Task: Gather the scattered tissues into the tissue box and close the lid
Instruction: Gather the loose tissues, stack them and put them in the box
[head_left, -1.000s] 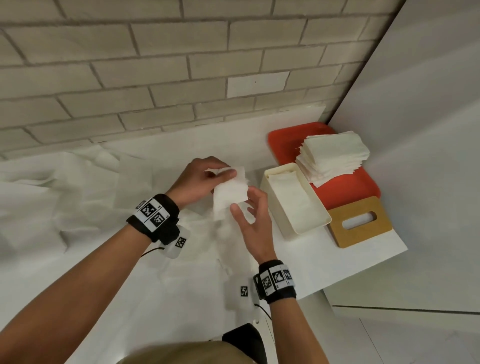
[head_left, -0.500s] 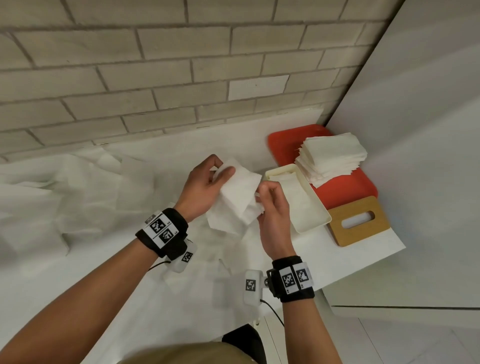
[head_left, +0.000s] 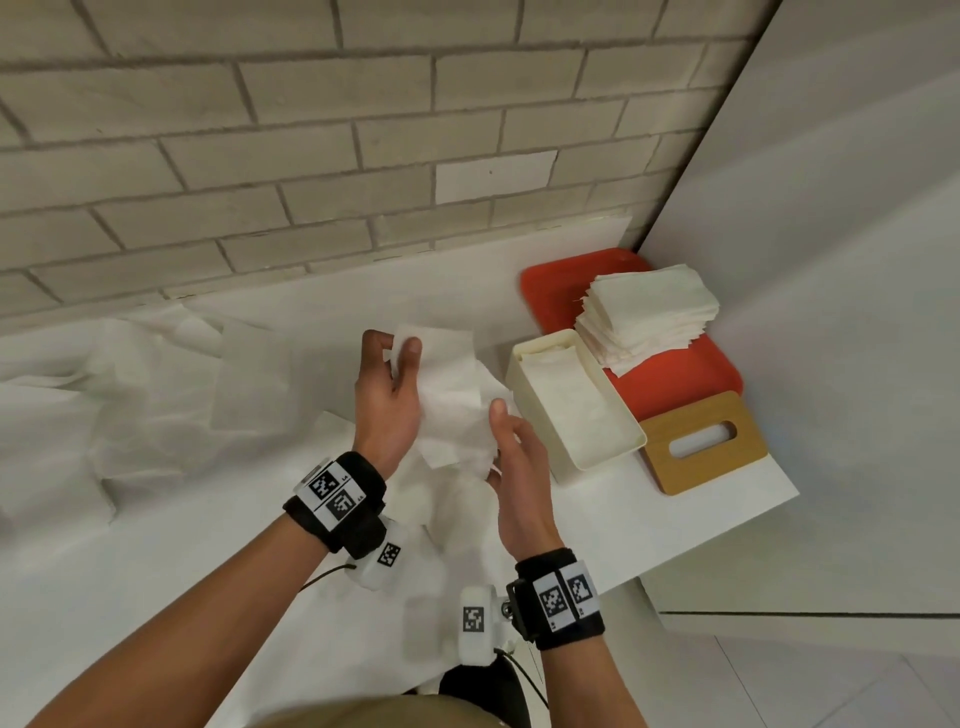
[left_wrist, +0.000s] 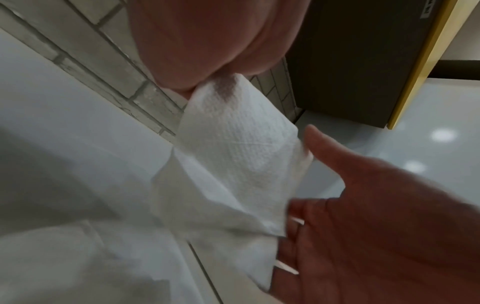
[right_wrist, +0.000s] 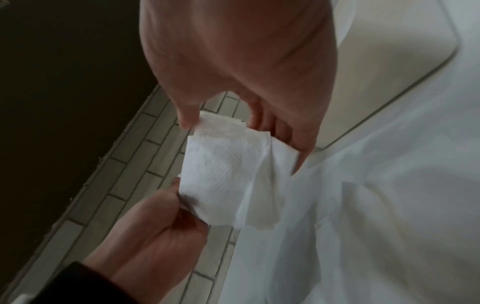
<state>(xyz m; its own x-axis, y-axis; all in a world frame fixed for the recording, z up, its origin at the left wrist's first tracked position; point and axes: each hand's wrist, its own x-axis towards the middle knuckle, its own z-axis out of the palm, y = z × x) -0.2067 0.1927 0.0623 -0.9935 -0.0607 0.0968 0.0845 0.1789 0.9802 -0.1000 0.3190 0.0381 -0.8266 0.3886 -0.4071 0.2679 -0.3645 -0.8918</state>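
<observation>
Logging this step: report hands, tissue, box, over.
Left hand pinches the tissue at its top; right hand holds its lower edge. Tissue box open, lid off beside it. Nothing blocking.

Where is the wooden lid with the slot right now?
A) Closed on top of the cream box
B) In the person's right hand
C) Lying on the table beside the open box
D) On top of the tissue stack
C: the wooden lid lies flat on the table beside the open cream box.
</observation>
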